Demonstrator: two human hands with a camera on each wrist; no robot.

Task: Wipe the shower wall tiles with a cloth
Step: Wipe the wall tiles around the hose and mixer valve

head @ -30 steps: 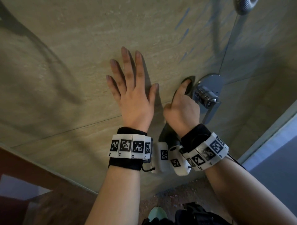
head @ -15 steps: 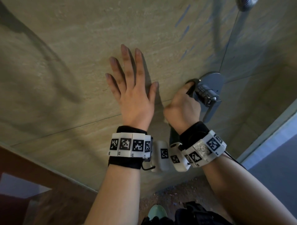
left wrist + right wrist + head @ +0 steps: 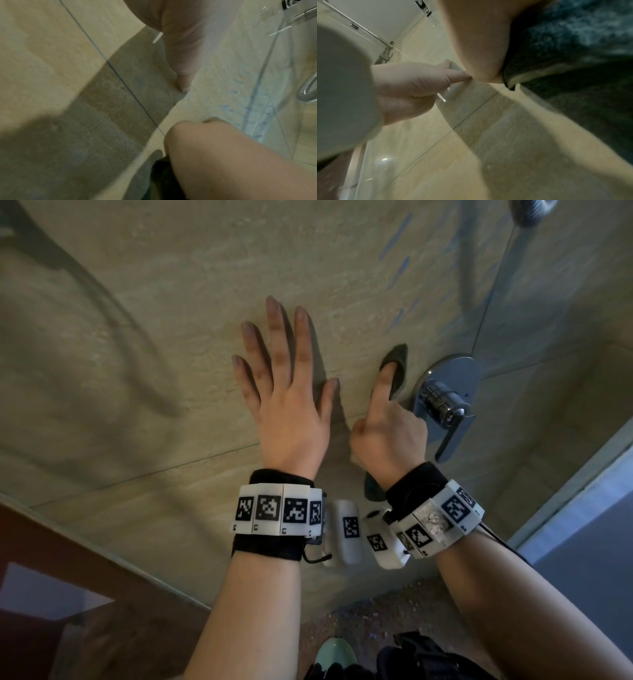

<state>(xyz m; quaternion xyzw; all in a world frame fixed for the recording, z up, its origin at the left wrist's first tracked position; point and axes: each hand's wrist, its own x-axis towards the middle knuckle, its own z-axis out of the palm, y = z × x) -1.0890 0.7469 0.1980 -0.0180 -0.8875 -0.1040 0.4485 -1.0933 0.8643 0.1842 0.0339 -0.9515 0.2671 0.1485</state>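
Observation:
The beige shower wall tiles [image 3: 137, 344] fill the head view. My left hand [image 3: 291, 378] lies flat on the tile with its fingers spread and holds nothing. My right hand [image 3: 387, 426] grips a dark cloth [image 3: 398, 364]. Its index finger is stretched out and presses the cloth to the wall just left of the chrome valve plate. The cloth's tail [image 3: 371, 489] hangs below the wrist. In the right wrist view the cloth [image 3: 573, 47] is bunched against my palm, with the left hand [image 3: 412, 83] beyond it.
A chrome mixer handle [image 3: 445, 405] juts out right of my right hand. A shower hose [image 3: 529, 212] shows at the top right. The glass door frame [image 3: 565, 491] runs down the right side. A speckled floor [image 3: 376, 604] and a brown ledge [image 3: 68, 577] lie below.
My right hand rubbed the cloth right to the edge of the valve plate, then came back left and up with its index finger straightened. My left hand stayed put.

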